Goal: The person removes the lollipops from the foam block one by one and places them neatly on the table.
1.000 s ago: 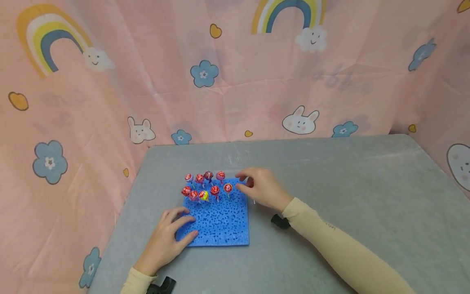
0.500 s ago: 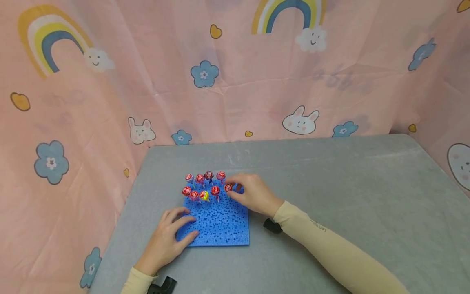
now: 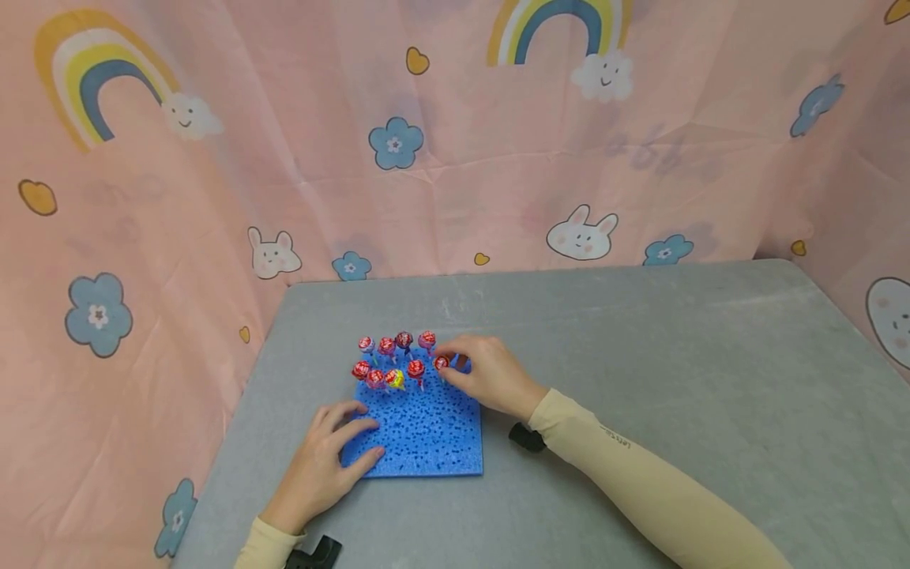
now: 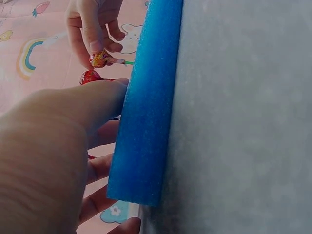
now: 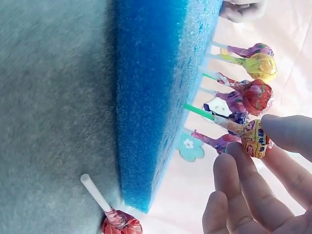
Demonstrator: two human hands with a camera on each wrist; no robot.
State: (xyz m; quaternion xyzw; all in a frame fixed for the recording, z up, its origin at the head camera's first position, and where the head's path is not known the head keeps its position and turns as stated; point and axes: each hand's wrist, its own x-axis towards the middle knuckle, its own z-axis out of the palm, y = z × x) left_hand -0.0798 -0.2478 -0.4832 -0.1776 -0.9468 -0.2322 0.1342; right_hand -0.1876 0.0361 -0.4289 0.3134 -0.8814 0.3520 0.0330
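Blue foam block [image 3: 426, 442] lies on the table, dotted with dark holes. Several wrapped lollipops stand in its far half in two rows, among them a yellow lollipop [image 3: 394, 378] and a red lollipop [image 3: 415, 369]. My right hand [image 3: 498, 375] pinches the head of the front row's rightmost lollipop [image 5: 257, 139] between thumb and fingers. That one has a yellow-orange wrapper, and its green stick is in the foam. At the block's near left side, my left hand [image 3: 323, 462] rests with spread, slightly bent fingers on the foam.
A red lollipop [image 5: 122, 223] with a white stick lies loose on the grey table [image 3: 640, 356], right of the foam; the right hand hides it in the head view. A pink printed cloth [image 3: 455, 197] hangs behind the table.
My right hand has moved left from beside the foam and taken hold of the rightmost front lollipop. Over the last half second it stays there. The left hand has not moved.
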